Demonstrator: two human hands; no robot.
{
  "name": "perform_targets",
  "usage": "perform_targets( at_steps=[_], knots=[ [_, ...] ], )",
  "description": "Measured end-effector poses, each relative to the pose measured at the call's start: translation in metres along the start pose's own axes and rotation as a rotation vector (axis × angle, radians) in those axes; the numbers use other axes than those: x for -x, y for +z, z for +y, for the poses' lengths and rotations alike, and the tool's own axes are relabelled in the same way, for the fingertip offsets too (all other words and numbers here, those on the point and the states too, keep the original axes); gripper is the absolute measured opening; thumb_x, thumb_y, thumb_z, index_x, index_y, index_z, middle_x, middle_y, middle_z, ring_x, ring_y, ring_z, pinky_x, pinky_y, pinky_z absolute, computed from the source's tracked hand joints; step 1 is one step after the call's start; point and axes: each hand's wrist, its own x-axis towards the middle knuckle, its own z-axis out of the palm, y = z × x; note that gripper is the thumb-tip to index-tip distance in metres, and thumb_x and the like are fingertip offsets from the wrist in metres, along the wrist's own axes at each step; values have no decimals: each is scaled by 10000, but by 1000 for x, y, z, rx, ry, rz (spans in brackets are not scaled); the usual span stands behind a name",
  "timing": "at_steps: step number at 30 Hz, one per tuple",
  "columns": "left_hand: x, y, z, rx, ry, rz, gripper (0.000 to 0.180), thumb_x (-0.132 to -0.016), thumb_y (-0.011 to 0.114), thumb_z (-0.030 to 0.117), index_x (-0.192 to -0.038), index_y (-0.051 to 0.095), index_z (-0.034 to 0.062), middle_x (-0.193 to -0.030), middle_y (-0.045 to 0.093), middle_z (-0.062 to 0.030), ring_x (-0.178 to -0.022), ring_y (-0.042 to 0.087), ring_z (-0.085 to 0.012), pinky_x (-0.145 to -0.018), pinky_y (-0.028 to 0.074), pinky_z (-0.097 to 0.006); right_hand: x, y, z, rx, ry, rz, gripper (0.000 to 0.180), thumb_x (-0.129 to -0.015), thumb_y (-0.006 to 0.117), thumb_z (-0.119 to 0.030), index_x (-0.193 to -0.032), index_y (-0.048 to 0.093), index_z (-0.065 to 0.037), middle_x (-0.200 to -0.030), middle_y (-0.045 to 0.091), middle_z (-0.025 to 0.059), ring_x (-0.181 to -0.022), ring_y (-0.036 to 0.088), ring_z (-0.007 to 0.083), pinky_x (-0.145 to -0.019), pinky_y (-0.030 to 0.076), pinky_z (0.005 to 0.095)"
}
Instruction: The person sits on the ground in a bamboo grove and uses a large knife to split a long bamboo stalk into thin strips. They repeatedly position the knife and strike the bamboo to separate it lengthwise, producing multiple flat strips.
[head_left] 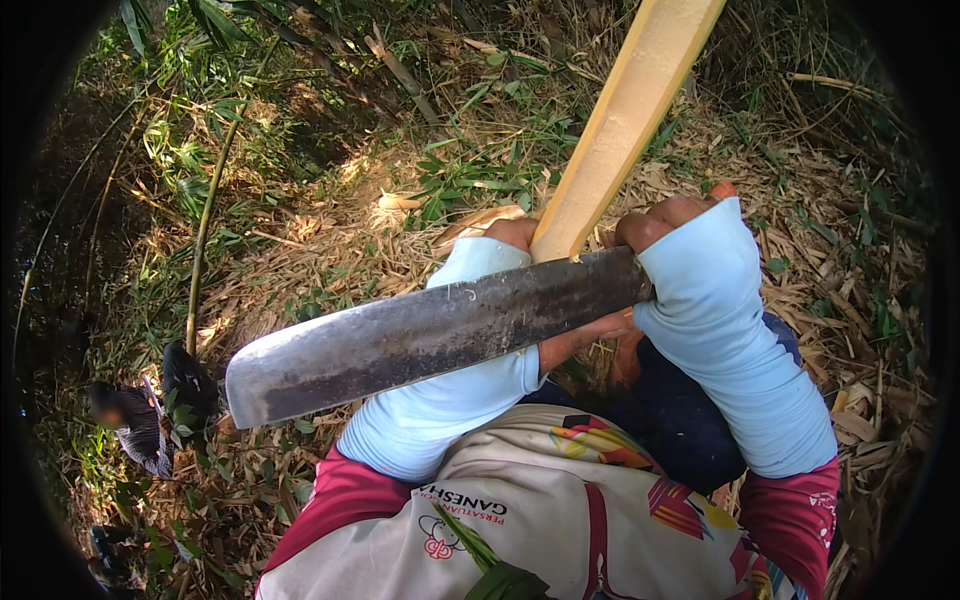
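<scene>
My right hand (655,222) is closed around the handle end of a machete (440,335); its fingers hide the handle. The broad, dark, worn blade reaches across to the left, in front of my body, with a paler rounded tip. A long strip of split bamboo (625,125), pale yellow, rises from between my hands and leaves the view at the top. Its near end meets the blade's upper edge. My left hand (513,232) grips the strip by that end, partly hidden behind the blade. Light blue sleeves cover both wrists and forearms.
Dry leaves and bamboo litter (310,250) cover the ground. A thin upright stem (208,230) stands at the left, with green undergrowth behind. Another person (150,430) in dark striped clothing is at the lower left. A pale wood offcut (480,222) lies beyond my left hand.
</scene>
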Motion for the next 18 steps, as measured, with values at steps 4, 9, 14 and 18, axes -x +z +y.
perform_targets(
  at_steps=[4,9,14,18],
  knots=[
    [-1,1,-7,-93,95,27,685,-691,915,350,-1097,525,-41,-898,666,-99,-814,661,-171,-706,520,-299,-1,0,0,32,14,-8,189,-723,680,-165,-909,650,-177,-750,575,22,-711,627,241,-782,392,500],
    [-4,9,-11,26,-8,31,577,-741,889,271,-1112,550,-12,-926,671,-87,-860,651,-162,-749,515,-298,-5,4,6,101,38,-40,190,-737,680,-182,-926,659,-183,-756,589,29,-739,645,234,-756,397,504],
    [-9,27,-17,286,-80,173,412,-766,863,245,-1014,616,26,-874,688,-70,-789,666,-174,-701,517,-310,-10,8,7,146,102,-47,217,-720,709,-203,-933,667,-182,-750,589,27,-746,637,230,-770,409,500],
    [-12,37,-13,441,-223,212,407,-782,852,210,-1053,627,8,-932,693,-80,-855,657,-158,-772,519,-298,-14,13,11,177,158,-83,228,-732,714,-225,-953,668,-194,-789,605,25,-785,644,231,-819,412,536]
  ],
)
